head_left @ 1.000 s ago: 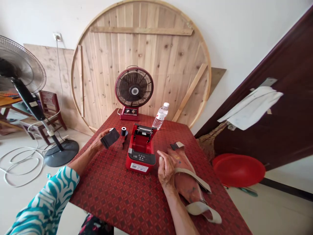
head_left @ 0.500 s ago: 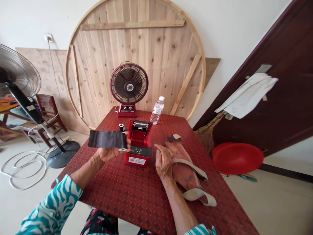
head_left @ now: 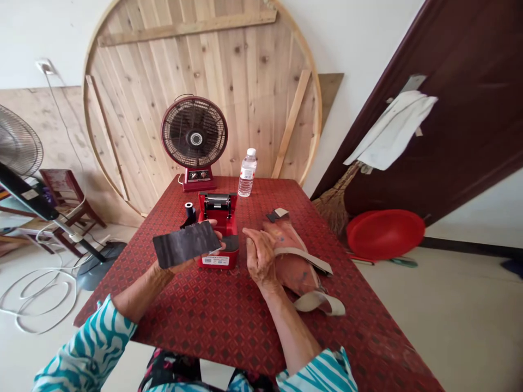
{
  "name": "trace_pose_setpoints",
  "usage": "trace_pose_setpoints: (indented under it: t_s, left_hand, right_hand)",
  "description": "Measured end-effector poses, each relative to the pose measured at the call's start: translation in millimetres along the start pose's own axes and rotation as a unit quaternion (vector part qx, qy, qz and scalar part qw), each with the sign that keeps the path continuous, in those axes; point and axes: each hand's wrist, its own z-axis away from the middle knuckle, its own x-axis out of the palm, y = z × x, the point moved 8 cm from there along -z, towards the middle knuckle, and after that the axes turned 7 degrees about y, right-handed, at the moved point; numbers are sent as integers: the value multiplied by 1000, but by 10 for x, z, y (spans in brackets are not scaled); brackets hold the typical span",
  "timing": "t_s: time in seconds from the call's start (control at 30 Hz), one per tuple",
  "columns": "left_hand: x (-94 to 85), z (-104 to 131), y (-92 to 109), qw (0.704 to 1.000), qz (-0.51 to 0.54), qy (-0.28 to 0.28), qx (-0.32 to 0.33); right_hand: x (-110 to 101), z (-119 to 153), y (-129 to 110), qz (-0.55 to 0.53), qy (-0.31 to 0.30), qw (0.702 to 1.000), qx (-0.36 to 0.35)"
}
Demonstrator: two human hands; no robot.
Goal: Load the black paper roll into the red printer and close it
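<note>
My left hand [head_left: 180, 265] holds up a flat black glossy rectangle [head_left: 186, 245], palm beneath and fingertips showing past its right end, where a small white bit is visible. Behind that hand a red and black label printer [head_left: 218, 258] stands with its lid raised and its inside exposed. Beside the printer's left side is a small black roll with a white core [head_left: 188, 207]. My right hand [head_left: 260, 258] hovers or rests just right of the printer, fingers loosely bent and a little apart, with nothing seen in them. It overlaps the edge of a worn reddish pouch with pale straps [head_left: 296, 267].
A patterned red table [head_left: 212, 310] carries a maroon fan [head_left: 195, 139] and a water bottle [head_left: 247, 174] at its far end. A round wooden panel [head_left: 245, 81] leans behind. A standing fan [head_left: 16, 141] is at left; a broom [head_left: 335, 201] and red basin [head_left: 386, 234] at right.
The view has swung right, so most things sit further left. In my left hand the black rectangle has tilted, its right end now higher. The right hand keeps its place near the pouch.
</note>
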Motion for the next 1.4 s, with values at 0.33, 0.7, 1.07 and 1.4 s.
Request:
trace_pose_setpoints:
  t_s: [0.33,0.7,1.07,1.4]
  left_hand:
    - [79,-390,365,972,-197,42,122]
    - [400,-251,202,917,-345,-3,201]
    - [426,-219,49,967,-246,-49,34]
    - [112,-285,383,976,-213,34,21]
  right_hand:
    - [19,15,63,-6,-3,1000,16]
    - [-29,-17,86,-62,-36,992,109]
    - [-23,2,67,-53,-7,996,66]
    - [-102,-79,-124,-36,2,999,-9]
